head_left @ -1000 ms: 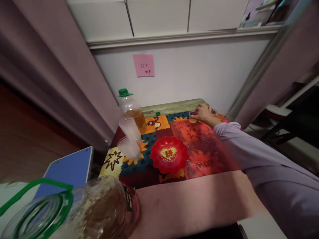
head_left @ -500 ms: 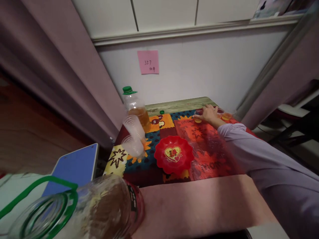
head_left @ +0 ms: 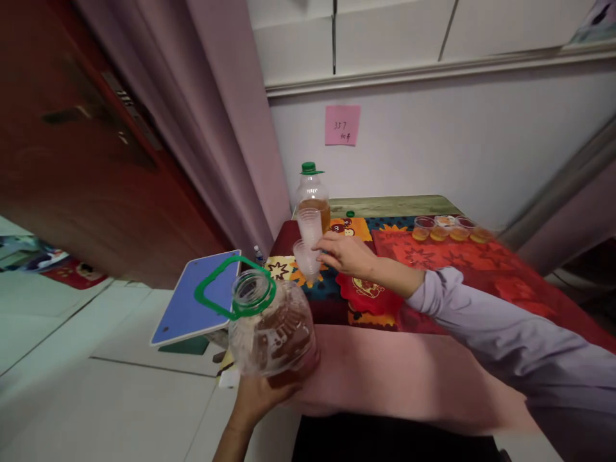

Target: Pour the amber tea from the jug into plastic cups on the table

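Observation:
My left hand (head_left: 262,399) supports a big clear plastic jug (head_left: 279,333) low on its body, thumb across the side. The jug has a green handle (head_left: 206,292), an uncapped mouth, and leans a little left; its contents look brownish. Two stacks of clear plastic cups lean on the patterned tablecloth: an upper stack (head_left: 310,224) and a lower stack (head_left: 307,260). My right hand (head_left: 349,255) reaches to them with fingers slightly apart, fingertips at the cups' right side; whether they touch is unclear. Beneath my right wrist, a red scalloped dish (head_left: 368,289) is partly hidden.
A second jug (head_left: 312,196) with a green cap holds amber liquid behind the cups. Several cups of amber liquid (head_left: 450,231) stand in a row at the right. A green cap (head_left: 350,213) lies at the back. A blue board (head_left: 197,292) is left of my jug.
My right hand has left the filled cups at the right and come left to the cup stacks. The jug now stands more upright, and my left hand shows under it. The view has swung left.

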The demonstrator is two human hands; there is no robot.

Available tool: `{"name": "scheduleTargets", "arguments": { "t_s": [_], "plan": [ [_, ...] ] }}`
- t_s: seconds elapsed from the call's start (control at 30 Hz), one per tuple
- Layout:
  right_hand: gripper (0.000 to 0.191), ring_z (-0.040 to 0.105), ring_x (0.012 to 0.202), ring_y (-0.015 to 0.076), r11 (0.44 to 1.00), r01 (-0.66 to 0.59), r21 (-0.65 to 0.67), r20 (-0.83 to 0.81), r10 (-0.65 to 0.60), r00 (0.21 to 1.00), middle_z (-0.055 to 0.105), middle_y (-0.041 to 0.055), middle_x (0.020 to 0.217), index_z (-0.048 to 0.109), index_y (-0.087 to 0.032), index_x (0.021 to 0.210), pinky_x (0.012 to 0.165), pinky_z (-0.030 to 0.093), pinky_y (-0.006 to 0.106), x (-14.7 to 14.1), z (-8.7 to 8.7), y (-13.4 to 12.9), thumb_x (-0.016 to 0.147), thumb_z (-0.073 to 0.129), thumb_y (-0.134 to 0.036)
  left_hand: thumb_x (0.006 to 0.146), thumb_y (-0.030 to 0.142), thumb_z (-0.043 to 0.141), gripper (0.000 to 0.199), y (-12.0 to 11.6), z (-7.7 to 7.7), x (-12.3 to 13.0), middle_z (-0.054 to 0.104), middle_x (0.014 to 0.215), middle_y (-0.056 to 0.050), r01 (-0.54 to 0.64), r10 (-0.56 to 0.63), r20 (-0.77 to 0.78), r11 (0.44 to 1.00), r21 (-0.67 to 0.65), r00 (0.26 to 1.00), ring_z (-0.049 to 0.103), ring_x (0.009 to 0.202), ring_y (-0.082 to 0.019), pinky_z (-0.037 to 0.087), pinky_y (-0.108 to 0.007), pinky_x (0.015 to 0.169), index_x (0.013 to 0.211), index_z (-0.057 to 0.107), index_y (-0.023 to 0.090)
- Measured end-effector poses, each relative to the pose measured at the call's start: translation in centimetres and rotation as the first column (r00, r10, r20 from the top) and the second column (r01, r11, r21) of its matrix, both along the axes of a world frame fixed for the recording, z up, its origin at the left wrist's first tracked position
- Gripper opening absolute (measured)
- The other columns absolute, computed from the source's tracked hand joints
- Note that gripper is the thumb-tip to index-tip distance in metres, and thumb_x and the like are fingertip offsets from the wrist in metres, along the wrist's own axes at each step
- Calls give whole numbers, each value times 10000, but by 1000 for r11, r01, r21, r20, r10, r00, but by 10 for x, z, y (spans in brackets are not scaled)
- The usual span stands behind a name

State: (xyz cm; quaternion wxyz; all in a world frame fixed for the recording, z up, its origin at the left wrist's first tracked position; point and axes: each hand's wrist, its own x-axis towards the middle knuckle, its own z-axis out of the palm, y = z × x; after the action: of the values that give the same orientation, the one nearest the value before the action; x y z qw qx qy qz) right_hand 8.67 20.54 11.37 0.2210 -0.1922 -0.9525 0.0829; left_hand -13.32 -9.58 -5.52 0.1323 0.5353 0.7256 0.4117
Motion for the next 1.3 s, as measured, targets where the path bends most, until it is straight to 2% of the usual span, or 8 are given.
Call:
{"name": "scheduleTargets", "arguments": {
  "t_s": [0.1,0.27,0.67,0.9,1.0,1.1,1.2,1.3],
  "plan": [
    [358,750,1099,256,996,85,32,195,-90,977,742,118,1385,746,-229,1416,796,542,303,-25,5,-14,1103,588,-304,543,576,978,793,4,6,3,824,1288,-158,61,-60,-20,998,24,998,717,1276,-542,453,-850,1176,1262,824,281],
    [295,755,1073,266,991,127,29,289,-130,949,792,151,1237,822,-172,1198,820,514,307,-37,4,-11,1111,547,-238,551,544,1001,791,7,31,12,840,1266,-139,132,-131,-26,990,41,991,744,1255,-502,503,-793,1174,1276,824,282],
    [56,704,868,191,985,163,-54,8,-162,987,793,80,974,790,-168,944,796,492,274,-37,0,-8,928,793,-115,596,462,987,832,10,55,27,833,1281,-153,154,-175,137,976,153,975,770,1228,-450,573,-716,1138,1357,757,217],
    [56,681,823,208,988,155,19,-487,-127,864,782,52,917,785,-219,956,796,505,311,16,26,-11,966,738,-247,579,493,985,847,10,53,23,818,1327,-163,153,-163,80,981,118,983,748,1279,-441,531,-690,1194,1340,757,199],
    [95,699,823,216,967,254,-34,-446,-242,862,800,64,945,790,-227,979,773,506,308,64,8,-16,974,697,-240,599,498,971,764,10,48,21,837,1282,-150,156,-160,42,983,100,986,773,1227,-441,569,-686,1154,1281,791,204],
    [114,721,835,221,935,347,-76,-233,-355,906,810,75,976,792,-228,947,741,491,300,104,-34,-22,970,682,-209,607,490,962,687,11,45,19,851,1246,-126,144,-141,-34,986,80,989,776,1214,-450,569,-696,1150,1229,819,238],
    [127,734,869,235,897,437,-61,-22,-439,898,817,103,1081,807,-223,980,711,480,307,125,-73,-24,983,680,-223,615,510,959,692,13,42,16,845,1270,-114,141,-137,-72,988,65,988,765,1236,-452,533,-713,1184,1251,817,274],
    [170,745,906,242,880,471,-58,86,-466,881,814,117,1145,817,-223,1051,720,491,316,130,-90,-23,1014,652,-237,604,571,959,735,13,37,13,842,1271,-104,139,-135,-63,988,66,989,763,1235,-454,517,-743,1179,1272,802,307]
  ]
}}
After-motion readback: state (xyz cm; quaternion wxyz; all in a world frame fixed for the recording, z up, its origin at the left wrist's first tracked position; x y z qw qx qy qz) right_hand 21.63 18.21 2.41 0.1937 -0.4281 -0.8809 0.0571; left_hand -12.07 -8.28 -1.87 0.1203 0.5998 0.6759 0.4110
